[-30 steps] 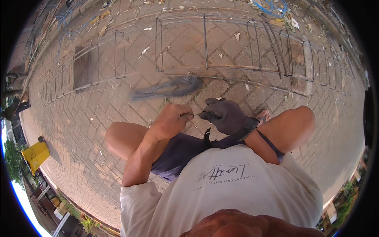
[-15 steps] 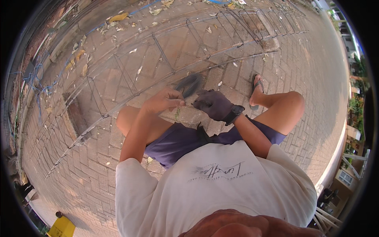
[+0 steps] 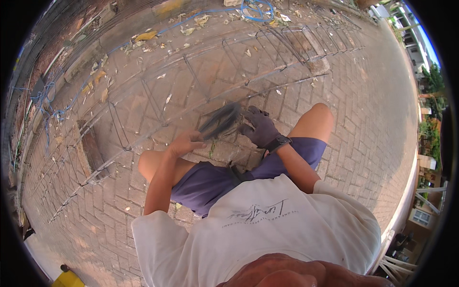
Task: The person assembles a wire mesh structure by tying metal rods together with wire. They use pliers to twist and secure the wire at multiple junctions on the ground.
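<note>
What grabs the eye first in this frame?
At centre, a bare left hand and a dark-gloved right hand hold a blurred dark tool between them above the knees. Beyond them, a long grey wire rebar cage lies across the reddish brick paving.

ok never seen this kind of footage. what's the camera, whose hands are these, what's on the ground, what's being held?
This is a fisheye camera worn on a person's head, looking down, so straight lines bend near the rim. The white shirt and purple shorts are the wearer's own; they appear to squat on a brick-paved ground. The left hand is bare; the right hand wears a dark glove. Between them is a dark tool, blurred, so its exact kind is unclear; the left hand grips its near end, the right hand is at its far end. In front lies a long wire rebar cage, with dry leaves and a blue hose beyond it.
</note>
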Available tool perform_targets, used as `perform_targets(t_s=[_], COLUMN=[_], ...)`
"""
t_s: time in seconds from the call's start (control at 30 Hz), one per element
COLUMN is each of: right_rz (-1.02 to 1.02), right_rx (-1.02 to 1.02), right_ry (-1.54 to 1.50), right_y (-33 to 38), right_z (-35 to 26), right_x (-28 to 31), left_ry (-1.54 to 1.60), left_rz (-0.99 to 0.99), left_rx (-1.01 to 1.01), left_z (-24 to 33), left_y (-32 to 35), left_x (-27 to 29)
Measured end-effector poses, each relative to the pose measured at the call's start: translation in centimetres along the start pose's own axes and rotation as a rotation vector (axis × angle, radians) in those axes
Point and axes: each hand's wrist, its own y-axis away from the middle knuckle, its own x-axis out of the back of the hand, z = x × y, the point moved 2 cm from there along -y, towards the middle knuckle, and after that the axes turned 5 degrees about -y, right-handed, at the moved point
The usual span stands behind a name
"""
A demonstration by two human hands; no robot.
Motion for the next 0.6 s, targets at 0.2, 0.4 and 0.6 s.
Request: perform_targets(t_s=[0.2,0.4,0.6], right_rz=[0.091,0.304,0.166], right_rx=[-0.198,-0.371,-0.427], right_ry=[0.107,0.404,0.661], right_y=[-5.4,-15.1,-21.7], right_z=[11.7,24.2,32.4], right_x=[8.8,15.8,17.9], left_ry=[0.395,0.589,0.321], left_rz=[0.412,0.928,1.198], left_rx=[-0.012,-0.166,-0.017], left_z=[3.4,9.1,13.2], left_y=[0.8,-3.2,-17.7], left_x=[-1.3,-5.4,-8.2])
